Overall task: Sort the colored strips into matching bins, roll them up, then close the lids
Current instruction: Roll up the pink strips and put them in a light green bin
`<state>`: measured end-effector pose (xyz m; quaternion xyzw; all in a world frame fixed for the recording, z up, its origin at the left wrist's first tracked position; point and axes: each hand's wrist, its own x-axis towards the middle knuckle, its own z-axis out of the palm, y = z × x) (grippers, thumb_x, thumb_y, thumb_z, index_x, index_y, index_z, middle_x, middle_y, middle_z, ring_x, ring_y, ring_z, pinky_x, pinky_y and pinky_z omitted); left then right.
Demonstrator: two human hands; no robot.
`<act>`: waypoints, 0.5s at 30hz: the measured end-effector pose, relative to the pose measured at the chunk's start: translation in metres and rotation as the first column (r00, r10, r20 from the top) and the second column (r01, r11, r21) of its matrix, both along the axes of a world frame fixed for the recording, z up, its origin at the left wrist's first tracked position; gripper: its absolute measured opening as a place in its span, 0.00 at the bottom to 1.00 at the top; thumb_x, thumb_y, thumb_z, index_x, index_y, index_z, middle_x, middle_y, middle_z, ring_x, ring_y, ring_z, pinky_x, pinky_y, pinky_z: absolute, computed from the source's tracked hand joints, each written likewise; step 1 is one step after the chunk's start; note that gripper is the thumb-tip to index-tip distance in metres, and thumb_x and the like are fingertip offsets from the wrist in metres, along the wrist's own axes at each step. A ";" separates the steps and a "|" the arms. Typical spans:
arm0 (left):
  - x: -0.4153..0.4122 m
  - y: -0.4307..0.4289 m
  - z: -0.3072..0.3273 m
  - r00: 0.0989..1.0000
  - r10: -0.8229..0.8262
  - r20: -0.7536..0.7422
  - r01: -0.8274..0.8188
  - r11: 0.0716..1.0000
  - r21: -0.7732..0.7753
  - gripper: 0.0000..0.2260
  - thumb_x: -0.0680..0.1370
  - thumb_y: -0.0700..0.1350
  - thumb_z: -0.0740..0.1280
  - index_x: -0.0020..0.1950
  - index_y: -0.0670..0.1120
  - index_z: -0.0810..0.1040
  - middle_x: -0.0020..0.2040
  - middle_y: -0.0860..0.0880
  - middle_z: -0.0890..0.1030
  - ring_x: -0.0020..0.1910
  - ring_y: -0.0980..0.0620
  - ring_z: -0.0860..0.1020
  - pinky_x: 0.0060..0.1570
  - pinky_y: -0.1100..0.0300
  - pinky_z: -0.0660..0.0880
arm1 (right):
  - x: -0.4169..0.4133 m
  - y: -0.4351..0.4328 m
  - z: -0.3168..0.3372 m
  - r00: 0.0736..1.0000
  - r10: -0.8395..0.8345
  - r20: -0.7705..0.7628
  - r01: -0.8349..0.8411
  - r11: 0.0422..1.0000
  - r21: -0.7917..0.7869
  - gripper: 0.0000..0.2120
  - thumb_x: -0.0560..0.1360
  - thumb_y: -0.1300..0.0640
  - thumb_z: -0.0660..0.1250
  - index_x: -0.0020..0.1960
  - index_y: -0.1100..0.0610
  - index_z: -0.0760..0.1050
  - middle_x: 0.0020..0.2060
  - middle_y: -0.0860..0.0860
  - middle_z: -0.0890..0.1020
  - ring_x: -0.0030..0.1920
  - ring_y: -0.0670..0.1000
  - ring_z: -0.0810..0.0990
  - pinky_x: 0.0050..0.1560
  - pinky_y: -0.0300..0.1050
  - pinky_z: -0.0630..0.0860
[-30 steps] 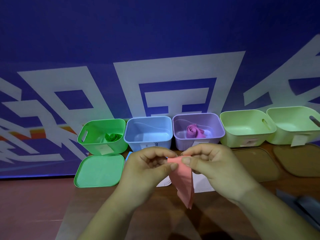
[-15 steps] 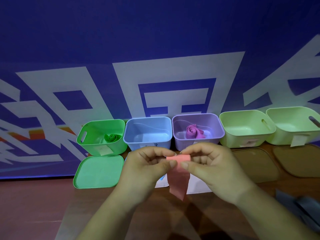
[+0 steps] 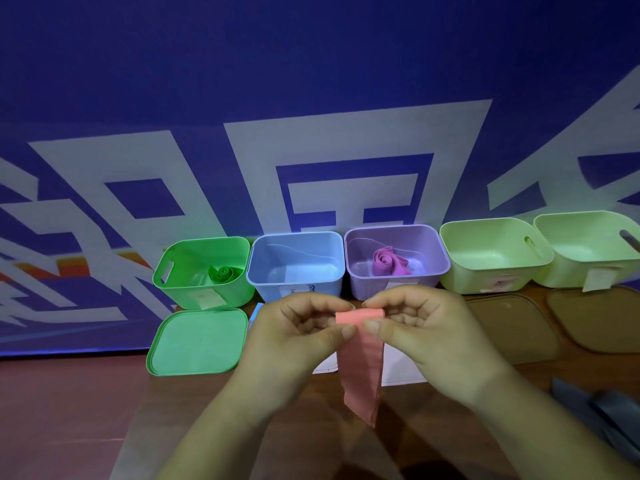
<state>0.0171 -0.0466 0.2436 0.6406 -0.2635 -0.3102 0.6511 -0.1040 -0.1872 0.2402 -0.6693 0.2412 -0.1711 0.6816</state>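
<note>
Above a brown table (image 3: pixel 311 445), a person's left hand (image 3: pixel 298 327) and right hand (image 3: pixel 426 327) pinch the top end of a salmon-pink strip (image 3: pixel 360 372) between thumbs and curled fingers. A first turn of a roll sits at that end, and the rest hangs free below. The strip looks light, thin and limp, so it should roll neatly only if gripped at both edges of the rolled end. A slack hold would probably let the coil spring open.

Just beyond the hands lie a green lid (image 3: pixel 197 341), a white lid (image 3: pixel 401 372) partly hidden, a brown lid (image 3: pixel 512 327) and a second brown lid (image 3: pixel 595 317).

Farther back, five open bins stand in a row:
- a green bin (image 3: pixel 180 289) holding a green roll (image 3: pixel 223 273)
- a blue bin (image 3: pixel 294 285)
- a purple bin (image 3: pixel 356 258) with a purple roll (image 3: pixel 388 261)
- a pale green bin (image 3: pixel 485 271)
- a second pale green bin (image 3: pixel 571 268)

Which bin matches the pink strip cannot be told. A blue-and-white banner (image 3: pixel 311 64) fills the background.
</note>
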 end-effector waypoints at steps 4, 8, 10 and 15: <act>0.001 0.001 -0.004 1.000 0.003 -0.014 -0.004 1.000 -0.031 0.11 0.68 0.28 0.74 0.45 0.43 0.85 0.43 0.39 0.86 0.41 0.46 0.83 0.44 0.59 0.80 | 0.001 -0.001 -0.002 1.000 -0.008 -0.011 0.008 1.000 0.005 0.10 0.69 0.66 0.76 0.47 0.56 0.84 0.39 0.51 0.87 0.42 0.47 0.85 0.45 0.36 0.78; 0.000 0.001 -0.005 1.000 0.007 -0.013 -0.008 0.999 -0.048 0.10 0.67 0.32 0.74 0.47 0.39 0.84 0.42 0.38 0.85 0.40 0.44 0.83 0.45 0.54 0.81 | 0.001 -0.001 -0.004 1.000 -0.006 -0.017 0.006 1.000 0.012 0.08 0.70 0.64 0.75 0.47 0.55 0.84 0.41 0.51 0.87 0.44 0.49 0.85 0.46 0.38 0.78; 0.000 0.001 -0.005 1.000 0.015 -0.008 -0.015 0.999 -0.051 0.10 0.66 0.33 0.75 0.47 0.39 0.84 0.41 0.38 0.85 0.39 0.44 0.83 0.45 0.55 0.81 | 0.001 -0.001 -0.004 1.000 -0.006 -0.021 0.007 1.000 0.019 0.08 0.70 0.63 0.75 0.48 0.55 0.84 0.41 0.52 0.87 0.45 0.50 0.86 0.48 0.40 0.79; 0.000 0.001 -0.005 1.000 0.027 0.008 -0.026 0.999 -0.035 0.10 0.69 0.28 0.73 0.46 0.39 0.84 0.40 0.38 0.85 0.38 0.47 0.82 0.42 0.60 0.80 | 0.000 0.000 -0.004 0.999 0.004 -0.046 -0.004 1.000 -0.001 0.06 0.71 0.60 0.75 0.48 0.54 0.84 0.41 0.52 0.87 0.43 0.49 0.85 0.46 0.41 0.78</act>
